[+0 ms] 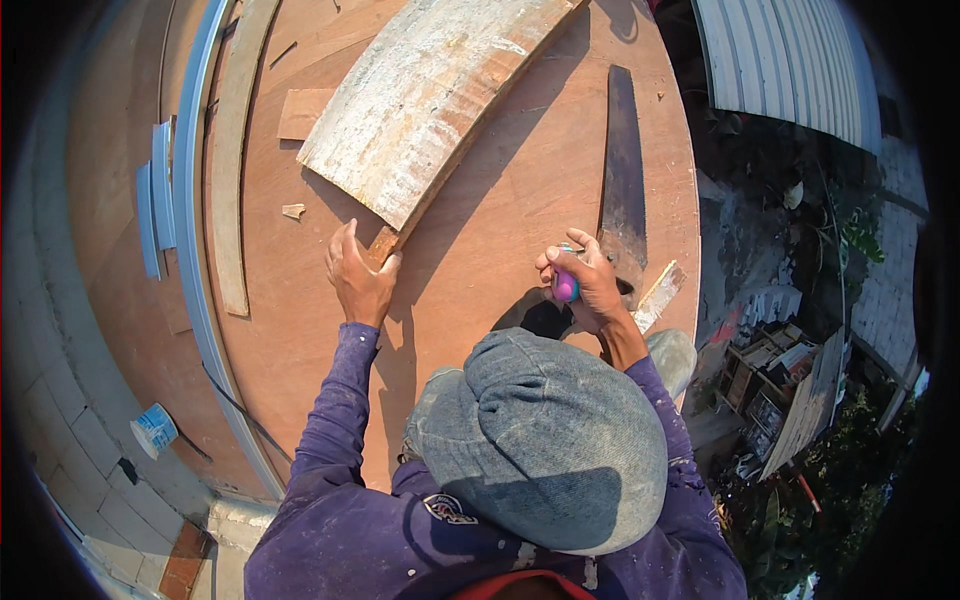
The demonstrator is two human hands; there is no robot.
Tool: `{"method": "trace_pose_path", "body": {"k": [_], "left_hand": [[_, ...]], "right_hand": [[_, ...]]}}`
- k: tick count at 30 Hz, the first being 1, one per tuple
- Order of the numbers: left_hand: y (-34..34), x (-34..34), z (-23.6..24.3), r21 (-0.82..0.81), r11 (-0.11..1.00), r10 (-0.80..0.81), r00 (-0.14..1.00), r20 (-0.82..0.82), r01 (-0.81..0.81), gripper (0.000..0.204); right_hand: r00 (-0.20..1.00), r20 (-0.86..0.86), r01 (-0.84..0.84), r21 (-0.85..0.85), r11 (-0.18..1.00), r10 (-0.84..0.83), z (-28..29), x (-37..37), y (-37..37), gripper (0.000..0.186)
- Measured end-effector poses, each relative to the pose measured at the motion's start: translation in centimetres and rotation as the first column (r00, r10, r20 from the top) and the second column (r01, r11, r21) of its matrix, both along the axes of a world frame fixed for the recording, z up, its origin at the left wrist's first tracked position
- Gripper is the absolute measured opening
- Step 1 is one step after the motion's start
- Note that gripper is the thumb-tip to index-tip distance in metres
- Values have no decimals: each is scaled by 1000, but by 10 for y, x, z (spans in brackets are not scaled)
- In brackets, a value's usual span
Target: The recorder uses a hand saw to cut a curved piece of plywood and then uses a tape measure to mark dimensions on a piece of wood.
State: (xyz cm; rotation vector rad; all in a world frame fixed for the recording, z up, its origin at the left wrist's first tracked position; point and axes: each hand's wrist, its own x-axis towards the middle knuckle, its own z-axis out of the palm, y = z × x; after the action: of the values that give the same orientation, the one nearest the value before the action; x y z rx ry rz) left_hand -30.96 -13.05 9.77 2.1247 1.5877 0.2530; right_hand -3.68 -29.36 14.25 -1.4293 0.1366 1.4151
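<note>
My left hand (362,280) is at the near end of a thick wooden board (430,110) with a whitish, worn face. Its thumb and fingers close around a brown wooden piece (382,245) at the board's lower corner. In my right hand (592,285) is a small rounded purple and teal object (565,284), gripped by curled fingers; its kind is not clear. Just beyond that hand lies a handsaw (624,165), its dark blade pointing away and its handle end partly hidden by my wrist. Beside the wrist rests a short whitish wood offcut (660,297).
A denim cap (540,440) covers the lower middle. Everything rests on a reddish plywood sheet (480,240). A long wooden strip (235,160) and a blue-grey metal channel (190,180) run along the left. Beyond the right edge are corrugated sheeting (790,60) and clutter. A bucket (154,431) stands lower left.
</note>
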Motion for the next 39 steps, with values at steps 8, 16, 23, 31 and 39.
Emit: {"method": "trace_pose_path", "body": {"k": [8, 16, 23, 31, 39], "left_hand": [[-33, 142, 66, -700, 370, 5, 752, 659, 611, 46], [-126, 327, 113, -564, -460, -371, 428, 824, 686, 19], [-349, 470, 153, -404, -708, -227, 355, 907, 579, 13], [-553, 474, 43, -695, -467, -776, 124, 618, 546, 21], [-700, 425, -108, -176, -645, -694, -473, 542, 744, 31]], "right_hand": [[613, 649, -448, -183, 875, 450, 72, 12, -29, 93], [80, 889, 338, -449, 827, 451, 147, -15, -201, 59], [680, 733, 707, -661, 252, 14, 230, -114, -396, 36], [623, 709, 717, -686, -121, -330, 42, -365, -446, 36], [732, 488, 421, -873, -247, -476, 17, -364, -429, 29]]}}
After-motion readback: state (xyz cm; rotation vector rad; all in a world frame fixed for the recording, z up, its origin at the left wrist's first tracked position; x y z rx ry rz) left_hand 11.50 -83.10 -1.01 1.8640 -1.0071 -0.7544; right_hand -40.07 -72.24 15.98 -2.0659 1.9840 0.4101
